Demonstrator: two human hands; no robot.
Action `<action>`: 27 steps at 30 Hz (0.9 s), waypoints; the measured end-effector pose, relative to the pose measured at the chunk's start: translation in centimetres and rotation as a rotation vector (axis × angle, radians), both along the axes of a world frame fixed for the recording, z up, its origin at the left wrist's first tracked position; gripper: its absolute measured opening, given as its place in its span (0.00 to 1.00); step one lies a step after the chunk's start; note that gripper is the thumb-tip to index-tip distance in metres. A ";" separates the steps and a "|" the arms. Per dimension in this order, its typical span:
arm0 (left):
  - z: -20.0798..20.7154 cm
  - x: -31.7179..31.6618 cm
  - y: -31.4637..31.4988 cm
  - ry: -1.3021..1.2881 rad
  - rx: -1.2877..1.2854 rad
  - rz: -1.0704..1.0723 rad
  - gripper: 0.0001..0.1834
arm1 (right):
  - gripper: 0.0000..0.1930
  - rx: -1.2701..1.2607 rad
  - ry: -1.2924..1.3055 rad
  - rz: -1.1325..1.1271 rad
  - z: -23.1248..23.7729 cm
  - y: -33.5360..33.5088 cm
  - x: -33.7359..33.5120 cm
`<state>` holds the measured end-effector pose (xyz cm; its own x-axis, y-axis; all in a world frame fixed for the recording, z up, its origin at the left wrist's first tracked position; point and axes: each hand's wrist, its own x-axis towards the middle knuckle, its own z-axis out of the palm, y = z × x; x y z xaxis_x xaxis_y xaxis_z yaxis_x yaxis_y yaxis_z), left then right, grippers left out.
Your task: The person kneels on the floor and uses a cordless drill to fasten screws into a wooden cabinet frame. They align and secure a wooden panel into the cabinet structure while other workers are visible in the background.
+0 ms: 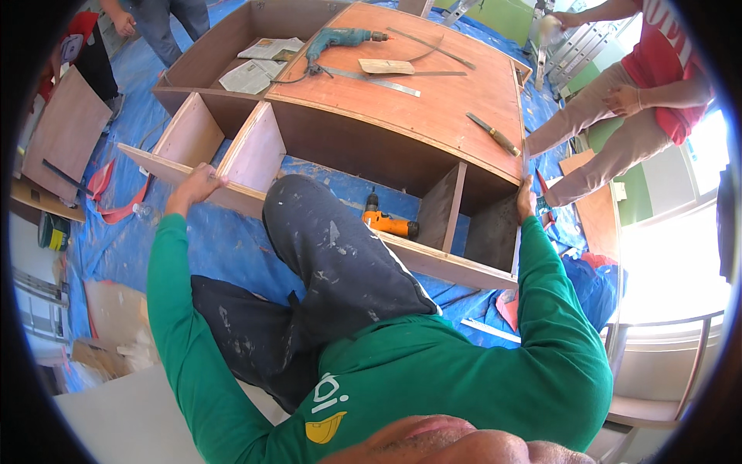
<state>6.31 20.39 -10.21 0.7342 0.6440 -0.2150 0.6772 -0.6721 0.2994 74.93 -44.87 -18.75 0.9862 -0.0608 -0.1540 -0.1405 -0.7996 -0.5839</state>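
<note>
A large wooden cabinet frame with open compartments lies before me. My left hand is wrapped over its near board, close to a divider on the left. At the right end, my right hand grips the edge of the side panel. My bent knee in dark, paint-spotted trousers rises over the near board between my hands. Inside the middle compartment lies an orange cordless drill. On the reddish-brown panel are a teal corded drill, a steel ruler, a wood scrap and a wooden-handled chisel-like tool.
Blue plastic sheeting covers the floor. Newspaper lies in the far left compartment. A person in a red shirt stands at the right beside ladders. Another person's legs show at the far left. A loose board leans at the left.
</note>
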 end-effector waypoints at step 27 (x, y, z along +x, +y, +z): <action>0.1 4.8 0.4 0.308 -0.002 0.129 0.45 | 0.62 -0.019 -0.009 -0.039 1.8 0.9 -1.4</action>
